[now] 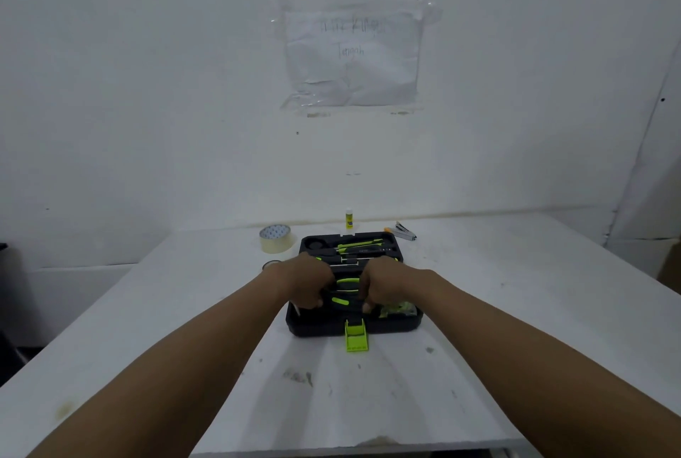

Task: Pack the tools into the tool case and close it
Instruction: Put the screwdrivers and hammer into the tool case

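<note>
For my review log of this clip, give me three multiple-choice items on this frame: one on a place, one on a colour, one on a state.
1. Where is the roll of tape?
A. inside the tool case
B. on the table by the case's far left corner
C. in a hand

2. What colour is the latch of the tool case?
A. red
B. white
C. bright green

3. What state is the case in?
A. open, tools visible
B. closed and latched
C. upside down

Answers: 1 B, it sits on the table outside the case. 2 C, green against the black shell. 3 A, tools show in the tray and both hands reach in.
</note>
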